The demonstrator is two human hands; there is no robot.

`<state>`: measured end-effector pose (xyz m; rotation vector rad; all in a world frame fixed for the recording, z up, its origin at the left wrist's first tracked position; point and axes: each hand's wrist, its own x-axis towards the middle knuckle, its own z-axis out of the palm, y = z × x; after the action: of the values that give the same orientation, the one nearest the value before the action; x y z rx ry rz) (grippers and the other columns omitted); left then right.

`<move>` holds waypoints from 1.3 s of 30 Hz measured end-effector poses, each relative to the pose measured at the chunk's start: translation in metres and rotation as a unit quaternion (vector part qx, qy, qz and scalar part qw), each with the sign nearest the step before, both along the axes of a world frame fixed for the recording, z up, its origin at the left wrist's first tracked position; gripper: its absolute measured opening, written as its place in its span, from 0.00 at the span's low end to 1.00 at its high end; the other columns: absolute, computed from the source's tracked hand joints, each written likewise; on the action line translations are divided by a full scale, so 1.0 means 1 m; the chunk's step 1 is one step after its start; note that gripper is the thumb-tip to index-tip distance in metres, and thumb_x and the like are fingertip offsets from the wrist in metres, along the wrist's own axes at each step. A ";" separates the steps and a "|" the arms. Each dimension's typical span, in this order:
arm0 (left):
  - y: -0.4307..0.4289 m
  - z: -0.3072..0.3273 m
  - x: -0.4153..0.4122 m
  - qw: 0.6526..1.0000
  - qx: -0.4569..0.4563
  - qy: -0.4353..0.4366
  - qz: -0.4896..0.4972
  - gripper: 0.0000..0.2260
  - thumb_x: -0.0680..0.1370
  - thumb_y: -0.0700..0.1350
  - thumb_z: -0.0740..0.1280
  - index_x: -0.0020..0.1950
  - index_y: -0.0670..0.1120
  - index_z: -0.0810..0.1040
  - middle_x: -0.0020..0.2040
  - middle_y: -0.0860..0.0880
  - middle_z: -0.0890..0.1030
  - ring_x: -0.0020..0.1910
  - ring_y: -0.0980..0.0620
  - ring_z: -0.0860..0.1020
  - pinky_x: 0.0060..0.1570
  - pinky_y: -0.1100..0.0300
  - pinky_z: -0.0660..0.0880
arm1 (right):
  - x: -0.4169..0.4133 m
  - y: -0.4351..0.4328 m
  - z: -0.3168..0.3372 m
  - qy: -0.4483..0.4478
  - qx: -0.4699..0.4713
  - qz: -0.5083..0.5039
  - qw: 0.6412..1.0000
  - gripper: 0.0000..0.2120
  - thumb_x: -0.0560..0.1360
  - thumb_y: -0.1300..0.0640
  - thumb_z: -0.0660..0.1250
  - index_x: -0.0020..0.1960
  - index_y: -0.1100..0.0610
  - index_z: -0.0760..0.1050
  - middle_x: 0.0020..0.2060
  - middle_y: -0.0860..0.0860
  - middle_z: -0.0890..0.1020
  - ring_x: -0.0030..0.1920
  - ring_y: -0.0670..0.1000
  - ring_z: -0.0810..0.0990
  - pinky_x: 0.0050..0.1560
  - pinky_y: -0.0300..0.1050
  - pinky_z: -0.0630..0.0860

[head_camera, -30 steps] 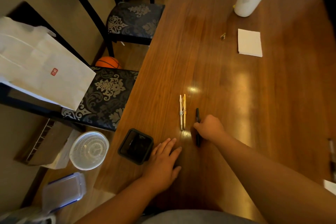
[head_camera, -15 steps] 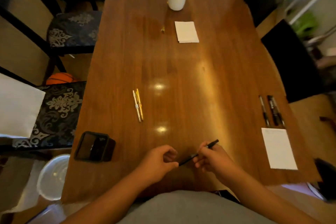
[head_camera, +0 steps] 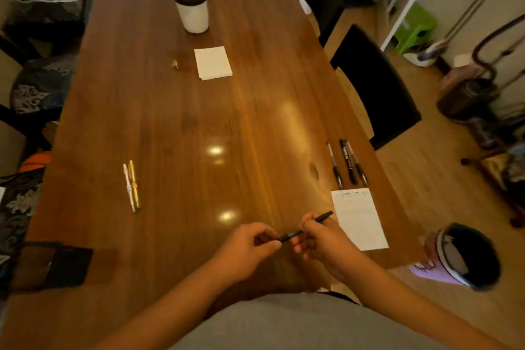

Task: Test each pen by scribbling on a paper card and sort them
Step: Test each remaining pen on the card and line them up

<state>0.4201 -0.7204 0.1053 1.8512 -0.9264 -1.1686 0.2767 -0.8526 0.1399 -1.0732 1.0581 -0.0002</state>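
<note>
Two hands held the pen (head_camera: 291, 235) just above the table (head_camera: 199, 111), near its front edge: left hand (head_camera: 247, 247) pinched one end, right hand (head_camera: 321, 239) gripped the barrel. Uncapping probably wanted a straight pull, then a scribble on the card (head_camera: 359, 219) alongside.

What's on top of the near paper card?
On the paper card, faint scribbles along its far edge; the visible rest looks blank. The right hand, holding the black pen, overlaps its left edge and hides a strip there.

Paper card (head_camera: 359, 219): three pens (head_camera: 348, 162) just behind it; held pen (head_camera: 324, 216) just left; pair of pens (head_camera: 133, 185) well left; notepad (head_camera: 213, 62) and cup (head_camera: 193, 14) far behind, leftward.
</note>
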 end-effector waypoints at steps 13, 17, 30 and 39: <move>-0.125 0.009 -0.138 0.998 0.025 -0.007 0.057 0.02 0.76 0.49 0.70 0.44 0.54 0.80 0.34 0.59 0.79 0.32 0.64 0.75 0.31 0.71 0.70 | -0.120 -0.133 -0.017 -0.026 0.054 0.031 0.998 0.09 0.79 0.54 0.66 0.47 0.59 0.77 0.35 0.57 0.84 0.33 0.52 0.82 0.31 0.42 0.76; -0.136 0.011 -0.163 0.995 0.046 -0.016 0.084 0.02 0.76 0.51 0.70 0.45 0.55 0.81 0.36 0.56 0.80 0.35 0.63 0.76 0.33 0.70 0.72 | -0.138 -0.150 -0.018 -0.014 0.058 0.050 0.997 0.09 0.80 0.52 0.66 0.48 0.59 0.78 0.36 0.56 0.84 0.34 0.51 0.83 0.32 0.41 0.77; -0.135 0.021 -0.168 0.993 0.033 -0.024 0.107 0.04 0.77 0.49 0.69 0.44 0.51 0.80 0.33 0.59 0.78 0.32 0.63 0.74 0.31 0.71 0.69 | -0.133 -0.153 -0.017 -0.051 0.079 0.089 0.992 0.11 0.79 0.50 0.66 0.48 0.59 0.76 0.35 0.56 0.84 0.34 0.51 0.83 0.32 0.41 0.77; -0.141 0.035 -0.139 0.997 0.054 0.051 0.021 0.06 0.79 0.51 0.66 0.44 0.53 0.80 0.37 0.52 0.83 0.35 0.55 0.77 0.38 0.60 0.72 | -0.124 -0.164 -0.009 -0.078 0.107 0.087 0.987 0.10 0.79 0.55 0.66 0.42 0.58 0.74 0.32 0.56 0.81 0.30 0.50 0.79 0.30 0.40 0.75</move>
<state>0.2810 -0.8610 0.1403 1.8683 -0.7755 -1.2975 0.1528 -1.0171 0.1312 -0.9498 0.8024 0.1638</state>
